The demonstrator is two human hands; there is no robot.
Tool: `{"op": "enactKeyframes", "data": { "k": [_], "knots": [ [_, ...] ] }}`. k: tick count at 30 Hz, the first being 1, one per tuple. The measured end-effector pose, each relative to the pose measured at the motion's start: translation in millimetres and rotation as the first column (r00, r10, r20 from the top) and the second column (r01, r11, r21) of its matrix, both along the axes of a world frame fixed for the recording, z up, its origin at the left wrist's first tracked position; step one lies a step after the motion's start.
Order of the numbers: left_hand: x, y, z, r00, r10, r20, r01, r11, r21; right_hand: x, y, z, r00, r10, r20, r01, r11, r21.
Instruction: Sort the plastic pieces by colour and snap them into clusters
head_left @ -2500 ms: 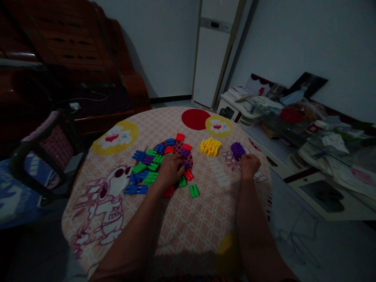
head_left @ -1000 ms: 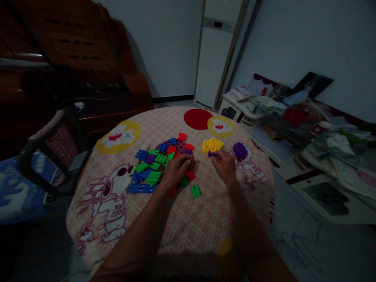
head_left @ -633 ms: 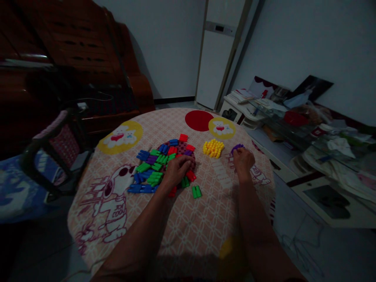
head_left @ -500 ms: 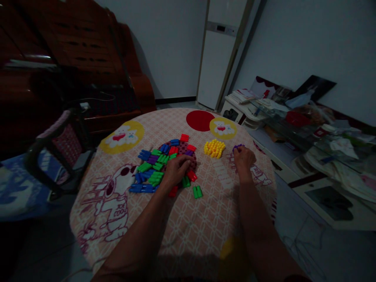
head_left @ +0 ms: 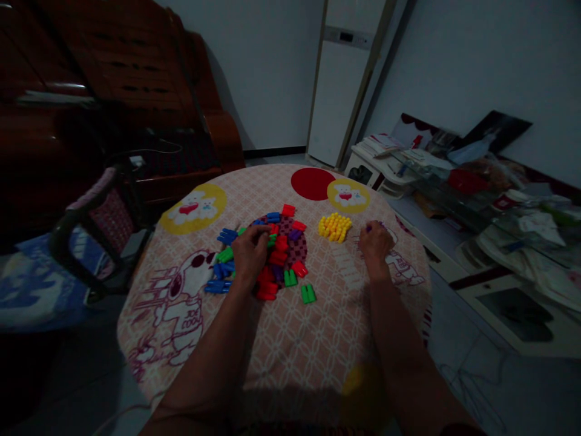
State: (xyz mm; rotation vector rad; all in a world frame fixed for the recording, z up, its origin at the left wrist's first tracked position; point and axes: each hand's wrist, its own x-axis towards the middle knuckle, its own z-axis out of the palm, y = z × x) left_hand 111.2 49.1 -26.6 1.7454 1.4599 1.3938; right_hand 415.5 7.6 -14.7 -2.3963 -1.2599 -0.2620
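Note:
My left hand (head_left: 251, 251) is over the left part of a pile of plastic building blocks, with thumb and forefinger slightly apart; its other fingers are partly hidden. Red blocks (head_left: 278, 254) lie just right of it, and blue blocks (head_left: 218, 286) show on its left side. My right hand (head_left: 376, 242) rests at the right of the table, its fingers closed on purple blocks (head_left: 370, 228) that show only in part at the fingertips. Between both hands sits a tight cluster of yellow blocks (head_left: 334, 227). Two green blocks (head_left: 308, 293) lie near the pile's front right.
A patterned cloth (head_left: 318, 345) covers the round table. To the right stands a cluttered low cabinet (head_left: 503, 303). A wooden sofa (head_left: 222, 130) and a dark-framed chair (head_left: 68, 242) are on the left. A tall white air conditioner (head_left: 338, 97) stands behind.
My left hand has moved left across the pile, uncovering more red blocks in the middle. My right hand stays at about the same spot by the purple blocks. The view has shifted slightly.

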Motion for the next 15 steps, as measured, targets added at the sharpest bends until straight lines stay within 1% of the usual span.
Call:
{"op": "enactKeyframes", "data": {
  "k": [1, 2, 3, 4, 5, 6, 7, 9, 10, 11, 12, 13, 14, 15],
  "knots": [
    [-1.8, 1.1, 0.4, 1.000, 0.013, 0.004, -0.013, 1.000, 0.000, -7.9, -0.4, 2.0, 0.996, 0.092, -0.011, -0.092, 0.996, 0.010],
    [-3.5, 2.2, 0.7, 1.000, 0.022, 0.016, -0.022, 1.000, -0.002, -17.4, -1.1, 3.7, 0.980, 0.199, -0.027, -0.198, 0.980, 0.021],
    [-5.2, 3.3, 0.9, 0.999, 0.029, 0.031, -0.029, 1.000, -0.005, -28.4, -2.2, 5.1, 0.950, 0.309, -0.052, -0.308, 0.951, 0.030],
    [-7.0, 4.5, 0.8, 0.998, 0.037, 0.049, -0.037, 0.999, -0.008, -40.4, -3.9, 6.1, 0.904, 0.418, -0.088, -0.417, 0.908, 0.037],
    [-9.2, 5.8, 0.4, 0.997, 0.045, 0.066, -0.045, 0.999, -0.010, -52.8, -6.1, 6.6, 0.840, 0.526, -0.133, -0.524, 0.850, 0.046],
    [-11.8, 7.4, -0.2, 0.995, 0.055, 0.080, -0.054, 0.998, -0.012, -65.0, -8.9, 6.5, 0.758, 0.626, -0.182, -0.629, 0.776, 0.048],
    [-14.7, 9.1, -1.1, 0.993, 0.067, 0.092, -0.066, 0.998, -0.016, -76.4, -12.1, 5.9, 0.664, 0.712, -0.230, -0.725, 0.688, 0.033],
    [-21.0, 12.5, -3.1, 0.989, 0.094, 0.114, -0.091, 0.995, -0.026, -95.2, -19.3, 2.7, 0.496, 0.810, -0.312, -0.859, 0.511, -0.037],
    [-24.0, 14.0, -3.9, 0.987, 0.106, 0.124, -0.102, 0.994, -0.032, -102.3, -22.7, 0.3, 0.438, 0.834, -0.335, -0.895, 0.440, -0.075],
    [-26.6, 15.2, -4.5, 0.984, 0.116, 0.135, -0.112, 0.993, -0.038, -107.9, -25.7, -2.5, 0.403, 0.848, -0.345, -0.914, 0.393, -0.103],
    [-28.6, 16.0, -4.8, 0.982, 0.125, 0.145, -0.120, 0.992, -0.043, -112.3, -28.2, -5.4, 0.385, 0.857, -0.343, -0.923, 0.367, -0.119],
    [-29.9, 16.5, -4.7, 0.979, 0.131, 0.154, -0.126, 0.991, -0.047, -116.1, -30.0, -8.0, 0.385, 0.863, -0.328, -0.923, 0.364, -0.124],
    [-30.5, 16.6, -4.3, 0.977, 0.136, 0.163, -0.129, 0.990, -0.050, -119.6, -31.2, -10.3, 0.402, 0.864, -0.304, -0.916, 0.382, -0.126],
    [-30.4, 16.5, -3.9, 0.975, 0.137, 0.174, -0.129, 0.990, -0.055, -123.1, -31.9, -11.9, 0.432, 0.858, -0.277, -0.902, 0.411, -0.134]
  ]
}}
